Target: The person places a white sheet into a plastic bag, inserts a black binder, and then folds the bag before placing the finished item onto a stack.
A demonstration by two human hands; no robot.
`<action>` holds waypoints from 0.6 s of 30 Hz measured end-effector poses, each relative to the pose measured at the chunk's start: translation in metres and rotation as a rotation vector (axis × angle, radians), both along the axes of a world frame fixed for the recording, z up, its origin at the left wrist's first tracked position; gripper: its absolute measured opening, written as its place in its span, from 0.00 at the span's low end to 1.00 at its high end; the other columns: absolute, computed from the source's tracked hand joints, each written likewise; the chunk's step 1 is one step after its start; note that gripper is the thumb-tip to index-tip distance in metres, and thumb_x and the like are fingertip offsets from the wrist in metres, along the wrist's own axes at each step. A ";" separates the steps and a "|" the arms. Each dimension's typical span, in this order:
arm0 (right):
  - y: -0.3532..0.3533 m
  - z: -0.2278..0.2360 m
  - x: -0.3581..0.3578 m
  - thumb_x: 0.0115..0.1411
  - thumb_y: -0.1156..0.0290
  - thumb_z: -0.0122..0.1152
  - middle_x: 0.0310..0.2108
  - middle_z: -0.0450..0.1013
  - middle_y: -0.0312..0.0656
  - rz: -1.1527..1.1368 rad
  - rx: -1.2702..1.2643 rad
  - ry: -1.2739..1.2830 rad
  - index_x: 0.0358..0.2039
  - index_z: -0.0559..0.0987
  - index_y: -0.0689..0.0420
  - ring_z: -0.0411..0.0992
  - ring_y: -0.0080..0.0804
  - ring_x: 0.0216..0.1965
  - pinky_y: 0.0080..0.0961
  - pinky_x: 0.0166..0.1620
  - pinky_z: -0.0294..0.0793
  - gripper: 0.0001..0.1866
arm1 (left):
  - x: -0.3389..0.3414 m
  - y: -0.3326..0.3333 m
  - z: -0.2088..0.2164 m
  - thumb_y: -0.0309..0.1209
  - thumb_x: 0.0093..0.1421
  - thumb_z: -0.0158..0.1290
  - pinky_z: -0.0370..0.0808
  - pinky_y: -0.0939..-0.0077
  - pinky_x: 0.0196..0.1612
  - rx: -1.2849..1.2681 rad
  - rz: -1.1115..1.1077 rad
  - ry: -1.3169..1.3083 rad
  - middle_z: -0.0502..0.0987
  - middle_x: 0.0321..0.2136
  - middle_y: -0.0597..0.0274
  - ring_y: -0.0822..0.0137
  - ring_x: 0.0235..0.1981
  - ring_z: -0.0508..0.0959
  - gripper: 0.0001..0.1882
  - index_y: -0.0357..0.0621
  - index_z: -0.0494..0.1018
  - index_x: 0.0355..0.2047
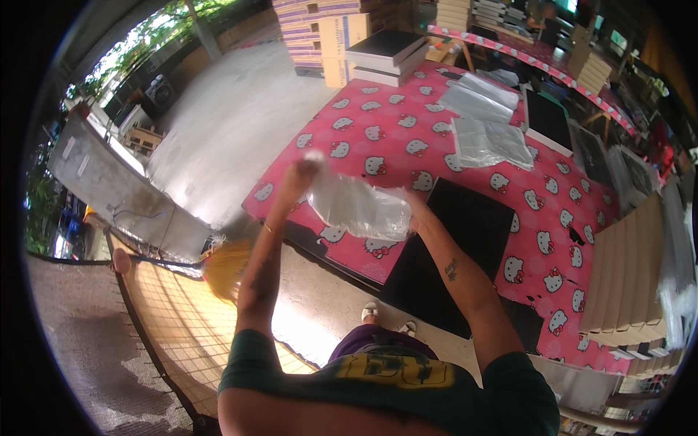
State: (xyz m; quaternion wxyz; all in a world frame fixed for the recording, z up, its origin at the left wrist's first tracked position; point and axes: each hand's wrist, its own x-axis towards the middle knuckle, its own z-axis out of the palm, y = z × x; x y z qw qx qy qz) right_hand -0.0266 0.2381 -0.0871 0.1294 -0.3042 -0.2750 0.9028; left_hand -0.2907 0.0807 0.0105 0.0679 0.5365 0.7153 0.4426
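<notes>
I hold a clear plastic bag (pixel 360 207) up in front of me with both hands. My left hand (pixel 299 174) grips its upper left corner. My right hand (pixel 411 207) holds its right edge and is partly hidden behind the plastic. Below the bag a flat black board (pixel 458 247) lies on the pink cartoon-cat tablecloth (pixel 378 138) and sticks out over the table's near edge.
More clear bags (pixel 488 139) lie flat further back on the table beside black boards (pixel 547 118). Stacks of cardboard sheets (pixel 627 269) stand at the right. Boxes and dark boards (pixel 385 51) are piled at the far end. A yellow broom (pixel 227 265) and concrete floor lie to the left.
</notes>
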 end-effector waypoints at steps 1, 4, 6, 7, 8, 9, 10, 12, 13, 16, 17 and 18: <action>0.000 -0.007 -0.004 0.65 0.42 0.37 0.55 0.67 0.49 -0.006 0.030 0.042 0.56 0.67 0.57 0.67 0.47 0.55 0.54 0.55 0.66 0.33 | 0.005 0.008 0.040 0.32 0.60 0.52 0.73 0.72 0.35 -0.083 -0.018 0.046 0.79 0.23 0.57 0.73 0.27 0.75 0.11 0.37 0.78 0.37; -0.038 0.005 -0.039 0.63 0.39 0.38 0.57 0.65 0.47 -0.020 -0.144 0.249 0.56 0.67 0.58 0.63 0.45 0.59 0.51 0.60 0.62 0.36 | 0.002 -0.006 0.150 0.30 0.60 0.48 0.73 0.74 0.35 0.001 -0.061 0.262 0.78 0.24 0.55 0.71 0.27 0.76 0.12 0.34 0.77 0.34; -0.058 0.015 -0.067 0.61 0.39 0.43 0.57 0.65 0.45 -0.079 -0.243 0.287 0.56 0.67 0.58 0.61 0.44 0.60 0.49 0.62 0.58 0.36 | -0.004 -0.015 0.204 0.24 0.52 0.46 0.73 0.76 0.33 0.065 -0.027 0.188 0.78 0.24 0.58 0.71 0.26 0.76 0.12 0.33 0.76 0.34; -0.065 0.017 -0.080 0.61 0.43 0.46 0.56 0.65 0.46 -0.085 -0.268 0.322 0.56 0.67 0.58 0.62 0.44 0.59 0.48 0.61 0.60 0.34 | -0.018 -0.019 0.223 0.22 0.49 0.44 0.73 0.77 0.31 0.058 -0.075 0.124 0.78 0.25 0.58 0.70 0.25 0.76 0.15 0.32 0.75 0.36; -0.067 0.016 -0.090 0.61 0.47 0.50 0.55 0.66 0.46 -0.101 -0.293 0.354 0.56 0.66 0.58 0.62 0.44 0.59 0.48 0.60 0.62 0.32 | -0.029 -0.025 0.241 0.21 0.46 0.43 0.73 0.79 0.28 0.057 -0.107 0.137 0.78 0.26 0.56 0.70 0.24 0.77 0.18 0.32 0.73 0.39; -0.067 0.016 -0.101 0.61 0.51 0.53 0.55 0.66 0.47 -0.115 -0.319 0.390 0.56 0.66 0.59 0.63 0.43 0.58 0.47 0.59 0.64 0.30 | -0.041 -0.033 0.258 0.23 0.52 0.44 0.72 0.81 0.27 0.149 -0.064 -0.044 0.78 0.27 0.55 0.71 0.23 0.77 0.15 0.33 0.72 0.40; -0.072 0.013 -0.113 0.60 0.53 0.55 0.54 0.67 0.48 -0.116 -0.262 0.353 0.56 0.66 0.59 0.64 0.44 0.57 0.47 0.59 0.65 0.29 | -0.060 -0.046 0.270 0.27 0.56 0.45 0.73 0.81 0.26 0.218 0.021 -0.075 0.78 0.27 0.55 0.71 0.23 0.77 0.14 0.33 0.72 0.41; -0.079 0.006 -0.126 0.58 0.58 0.60 0.52 0.68 0.48 -0.115 -0.145 0.282 0.55 0.67 0.60 0.65 0.44 0.56 0.47 0.57 0.67 0.29 | -0.115 -0.077 0.281 0.35 0.62 0.47 0.73 0.81 0.26 0.315 0.179 -0.119 0.78 0.27 0.55 0.71 0.23 0.77 0.15 0.34 0.72 0.41; -0.054 -0.016 -0.119 0.57 0.59 0.61 0.51 0.68 0.48 -0.194 0.017 0.228 0.55 0.67 0.60 0.66 0.44 0.54 0.47 0.56 0.68 0.29 | -0.144 -0.081 0.282 0.40 0.64 0.47 0.73 0.81 0.26 0.352 0.212 -0.138 0.78 0.27 0.55 0.71 0.24 0.77 0.18 0.35 0.72 0.41; -0.003 -0.061 -0.088 0.52 0.66 0.62 0.41 0.73 0.42 -0.491 0.565 -0.235 0.47 0.73 0.59 0.72 0.34 0.40 0.34 0.40 0.72 0.22 | -0.225 -0.115 0.235 0.40 0.64 0.46 0.73 0.78 0.26 0.258 0.255 -0.306 0.79 0.28 0.54 0.67 0.24 0.78 0.18 0.35 0.72 0.39; -0.010 -0.051 -0.083 0.50 0.63 0.63 0.38 0.73 0.44 -0.470 0.872 -0.602 0.45 0.74 0.62 0.71 0.32 0.36 0.34 0.39 0.70 0.23 | -0.247 -0.138 0.205 0.40 0.63 0.46 0.74 0.75 0.27 0.201 0.338 -0.363 0.79 0.29 0.53 0.65 0.24 0.78 0.17 0.36 0.72 0.38; -0.022 -0.037 -0.085 0.50 0.63 0.63 0.37 0.74 0.48 -0.532 0.945 -0.698 0.44 0.75 0.63 0.73 0.37 0.35 0.36 0.40 0.71 0.23 | -0.269 -0.161 0.173 0.39 0.62 0.47 0.75 0.73 0.27 0.201 0.364 -0.427 0.79 0.29 0.52 0.63 0.24 0.78 0.16 0.36 0.71 0.39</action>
